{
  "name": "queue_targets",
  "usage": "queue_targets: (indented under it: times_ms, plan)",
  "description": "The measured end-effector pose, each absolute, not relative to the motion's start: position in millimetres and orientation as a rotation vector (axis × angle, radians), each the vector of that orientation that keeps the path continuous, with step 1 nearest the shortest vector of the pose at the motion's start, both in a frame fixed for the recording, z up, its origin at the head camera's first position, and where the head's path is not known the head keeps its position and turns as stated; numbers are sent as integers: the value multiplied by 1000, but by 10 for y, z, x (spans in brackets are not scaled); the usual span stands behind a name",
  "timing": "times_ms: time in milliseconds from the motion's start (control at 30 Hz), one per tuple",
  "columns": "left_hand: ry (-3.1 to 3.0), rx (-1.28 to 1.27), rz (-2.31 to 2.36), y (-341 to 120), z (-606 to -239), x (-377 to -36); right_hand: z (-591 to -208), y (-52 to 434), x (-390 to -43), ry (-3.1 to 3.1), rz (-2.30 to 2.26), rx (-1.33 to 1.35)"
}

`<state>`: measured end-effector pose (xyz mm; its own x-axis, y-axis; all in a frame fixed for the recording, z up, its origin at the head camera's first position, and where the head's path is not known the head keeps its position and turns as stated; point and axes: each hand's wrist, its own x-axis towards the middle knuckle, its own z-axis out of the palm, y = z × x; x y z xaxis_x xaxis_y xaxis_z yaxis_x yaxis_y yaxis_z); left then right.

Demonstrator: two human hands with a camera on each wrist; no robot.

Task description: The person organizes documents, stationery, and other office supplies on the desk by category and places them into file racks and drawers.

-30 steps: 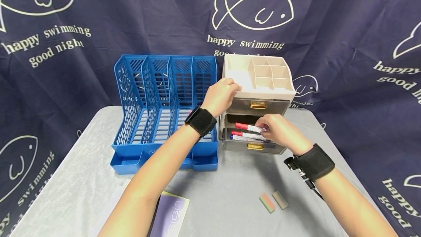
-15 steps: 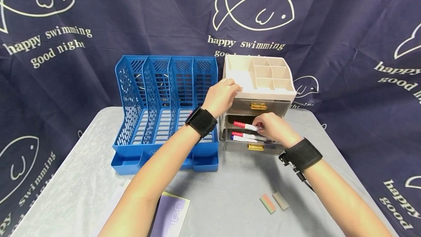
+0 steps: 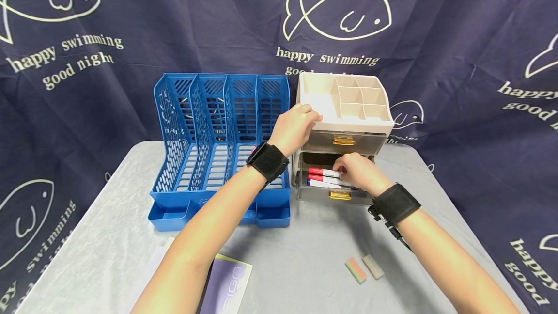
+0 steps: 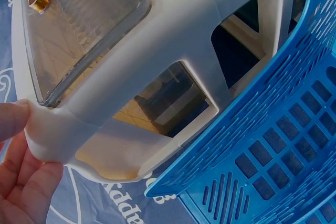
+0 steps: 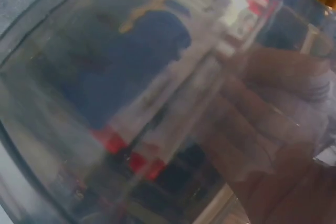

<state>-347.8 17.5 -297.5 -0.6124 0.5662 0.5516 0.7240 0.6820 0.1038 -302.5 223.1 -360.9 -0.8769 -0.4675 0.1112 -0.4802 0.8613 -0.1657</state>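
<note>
Right hand [image 3: 358,172] is reaching into the open lower drawer [image 3: 335,193] of the beige desk organiser [image 3: 344,110], fingers curled round the white barrel of a red-capped marker [image 3: 323,172]; the right wrist view is blurred through the smoky drawer front, so the pinch itself is only fairly sure. Left hand [image 3: 295,125] is gripping the organiser's top front-left corner, thumb and fingers wrapped over the rim, bracing the unit.

Step in hand, as I judge it: the marker is being laid down among the others in the drawer. Next move likely calls for letting go, drawing the fingers clear, then pushing the drawer in by its gold handle [image 3: 340,195] while the left hand is steadying.

Marker: white body, red cap pointing left, lying level at the back of the drawer, beside a second red-capped marker [image 3: 321,178] and a blue-capped one [image 3: 320,184].

Outward: blue file rack [image 3: 218,144] just left of the organiser; two erasers [image 3: 364,269] and a purple booklet [image 3: 226,282] nearer the person on the grey table [image 3: 305,256].
</note>
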Motion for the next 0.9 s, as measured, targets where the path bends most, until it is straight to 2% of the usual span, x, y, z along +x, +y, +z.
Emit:
queue_targets:
  times_ms: [900]
  plan:
    - [-2397,-1006,-443,167,-2983,-3483,-3701,2295,-3053,-2914,353,865]
